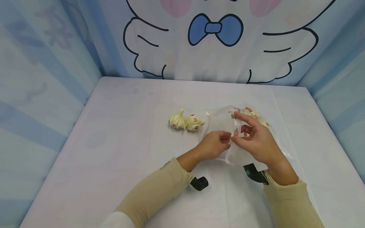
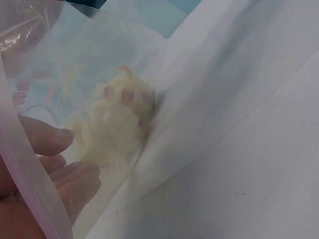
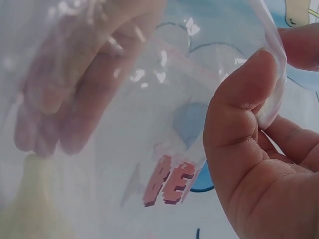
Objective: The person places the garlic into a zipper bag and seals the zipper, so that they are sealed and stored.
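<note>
A clear plastic bag (image 1: 219, 123) with a pink strip along its mouth lies under both hands. My right hand (image 1: 256, 139) pinches its edge between thumb and fingers; the right wrist view shows the thumb (image 3: 246, 84) against the film. At the mouth, my left hand (image 1: 214, 145) has its fingertips close to the right thumb. Loosely bent left fingers (image 2: 75, 184) show through the film in the left wrist view, with no object visible between them. Two pale yellow garlic bulbs (image 1: 177, 120) with reddish patches sit left of the bag, blurred behind film in the left wrist view.
Yellowish pieces with red marks (image 1: 253, 115) show at the bag's far right part, partly behind the right hand. Dark camera mounts (image 1: 199, 183) stick out at both wrists. A white cloth covers the table (image 1: 128, 133), and printed curtains (image 1: 42, 79) stand around it.
</note>
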A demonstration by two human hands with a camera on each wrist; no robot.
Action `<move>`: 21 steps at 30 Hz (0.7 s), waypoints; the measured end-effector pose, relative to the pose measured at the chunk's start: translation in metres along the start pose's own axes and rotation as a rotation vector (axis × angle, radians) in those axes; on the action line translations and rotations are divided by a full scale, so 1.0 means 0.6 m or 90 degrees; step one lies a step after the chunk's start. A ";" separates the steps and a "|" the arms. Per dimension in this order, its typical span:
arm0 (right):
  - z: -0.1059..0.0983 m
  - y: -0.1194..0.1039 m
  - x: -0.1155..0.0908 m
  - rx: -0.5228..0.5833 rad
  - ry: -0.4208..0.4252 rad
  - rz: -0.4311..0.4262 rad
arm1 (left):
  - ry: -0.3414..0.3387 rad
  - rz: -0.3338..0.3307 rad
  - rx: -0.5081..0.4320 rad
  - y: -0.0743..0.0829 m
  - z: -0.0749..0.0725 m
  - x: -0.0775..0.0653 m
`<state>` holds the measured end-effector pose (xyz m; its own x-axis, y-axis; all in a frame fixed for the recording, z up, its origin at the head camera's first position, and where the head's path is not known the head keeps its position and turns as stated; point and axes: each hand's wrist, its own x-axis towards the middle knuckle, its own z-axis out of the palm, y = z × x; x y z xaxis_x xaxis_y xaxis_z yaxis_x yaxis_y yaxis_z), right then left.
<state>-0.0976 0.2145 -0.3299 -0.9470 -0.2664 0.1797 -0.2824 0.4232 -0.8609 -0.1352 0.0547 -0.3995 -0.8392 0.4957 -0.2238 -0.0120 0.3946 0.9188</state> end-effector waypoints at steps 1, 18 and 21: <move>-0.001 0.001 0.000 0.003 0.001 0.000 | -0.001 -0.001 0.001 0.000 0.000 0.000; -0.008 0.003 -0.006 0.006 0.005 0.009 | 0.028 0.069 0.035 0.004 -0.055 -0.069; -0.009 0.003 -0.006 -0.005 0.007 0.013 | 0.044 0.100 0.044 0.001 -0.079 -0.089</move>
<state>-0.0957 0.2209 -0.3293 -0.9541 -0.2481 0.1680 -0.2646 0.4345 -0.8609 -0.1163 -0.0083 -0.3718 -0.8634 0.5018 -0.0534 0.1584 0.3700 0.9154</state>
